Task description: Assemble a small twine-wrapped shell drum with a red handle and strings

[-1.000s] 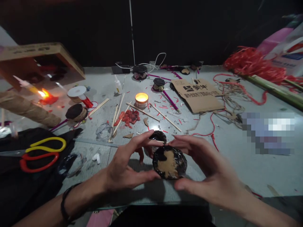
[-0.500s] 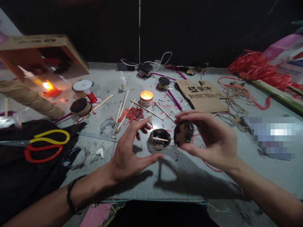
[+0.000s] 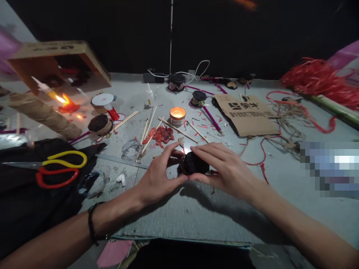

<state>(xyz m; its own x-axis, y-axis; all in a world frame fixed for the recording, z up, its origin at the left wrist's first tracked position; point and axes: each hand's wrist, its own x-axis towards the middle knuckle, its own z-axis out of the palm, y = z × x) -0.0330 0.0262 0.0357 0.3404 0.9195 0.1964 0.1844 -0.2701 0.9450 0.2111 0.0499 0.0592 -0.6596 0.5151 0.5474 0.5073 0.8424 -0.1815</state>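
Right hand [image 3: 228, 168] gripped black disc [image 3: 195, 164] between thumb and fingers. Left hand [image 3: 157, 177] curved at disc's left side; couldn't tell whether gripping. Lit candle [image 3: 177, 118] stood far, scissors [image 3: 42, 165] left.

Black disc [image 3: 198, 163], tilted, over dark cup [image 3: 183, 167]

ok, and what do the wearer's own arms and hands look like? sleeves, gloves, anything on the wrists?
Left forearm and right forearm: no sleeve in view on either. Left hand and right hand: no gloves, no rings visible. A thin black bracelet, apparently cord, circles the left wrist; none shows on the right. No cables or markings seen.
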